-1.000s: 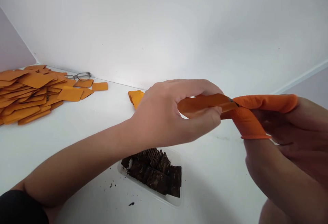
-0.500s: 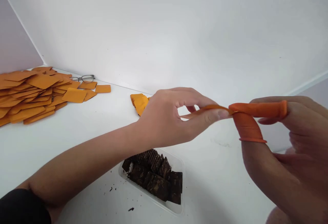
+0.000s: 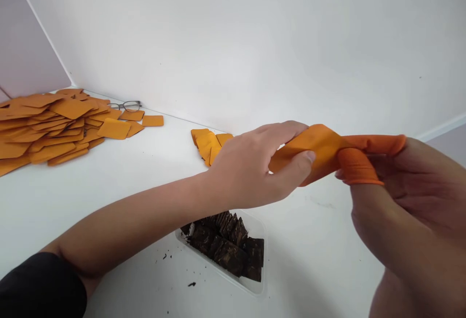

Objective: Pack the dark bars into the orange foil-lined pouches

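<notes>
Between my two hands is a small orange paper packet (image 3: 320,149), its broad side tilted into view. My left hand (image 3: 251,165) pinches its left part, thumb on the near face and fingers behind. My right hand (image 3: 404,196) grips the right end between thumb and index finger, both covered by orange rubber finger cots (image 3: 358,166). Below my left wrist stands a clear plastic tub (image 3: 265,259) holding dark brown, thin square pieces (image 3: 231,255), some stacked on edge. My left forearm hides the tub's far left part.
A large heap of orange packets (image 3: 54,128) lies on the white table at the left, with eyeglasses (image 3: 131,106) behind it. A smaller group of packets (image 3: 207,145) sits beyond my left hand. Dark crumbs (image 3: 191,284) are scattered left of the tub. A white wall rises behind.
The packet has turned from edge-on to showing its broad face. Both hands still hold it, and my left fingers have shifted on it. The whole view has moved slightly.
</notes>
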Demonstrator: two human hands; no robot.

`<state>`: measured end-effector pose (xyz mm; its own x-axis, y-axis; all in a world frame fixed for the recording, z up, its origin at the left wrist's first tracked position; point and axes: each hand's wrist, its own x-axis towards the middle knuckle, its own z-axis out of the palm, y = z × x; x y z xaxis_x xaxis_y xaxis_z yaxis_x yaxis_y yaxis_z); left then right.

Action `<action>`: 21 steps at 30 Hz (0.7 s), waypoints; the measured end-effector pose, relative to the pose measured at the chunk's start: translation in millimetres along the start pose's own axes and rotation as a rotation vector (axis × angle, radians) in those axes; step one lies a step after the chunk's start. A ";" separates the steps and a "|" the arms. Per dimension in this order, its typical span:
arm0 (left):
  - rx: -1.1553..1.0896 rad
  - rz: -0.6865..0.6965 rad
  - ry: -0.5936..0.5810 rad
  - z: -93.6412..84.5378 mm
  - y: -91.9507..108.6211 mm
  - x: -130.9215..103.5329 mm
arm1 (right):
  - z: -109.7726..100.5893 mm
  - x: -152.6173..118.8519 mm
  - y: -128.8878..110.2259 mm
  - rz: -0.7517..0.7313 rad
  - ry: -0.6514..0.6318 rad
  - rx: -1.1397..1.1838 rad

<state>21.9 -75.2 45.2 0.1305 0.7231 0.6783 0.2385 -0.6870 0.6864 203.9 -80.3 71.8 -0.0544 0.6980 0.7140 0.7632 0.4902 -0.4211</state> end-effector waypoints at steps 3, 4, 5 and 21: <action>-0.019 -0.009 0.034 2.4 -5.7 1.4 | 4.1 1.9 1.4 0.114 -0.059 0.082; -0.024 -0.015 0.042 3.7 -9.4 1.9 | 5.8 2.0 0.9 0.117 -0.082 0.084; -0.025 -0.005 0.051 5.0 -13.8 2.5 | 7.7 2.0 0.2 0.116 -0.091 0.070; 0.050 0.251 0.158 7.9 -41.4 2.9 | 17.5 14.5 17.7 0.000 -0.129 0.180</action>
<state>20.0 -44.2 16.6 0.0415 0.5080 0.8604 0.2648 -0.8359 0.4808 205.4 -52.4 64.9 -0.1446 0.7534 0.6415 0.6368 0.5670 -0.5224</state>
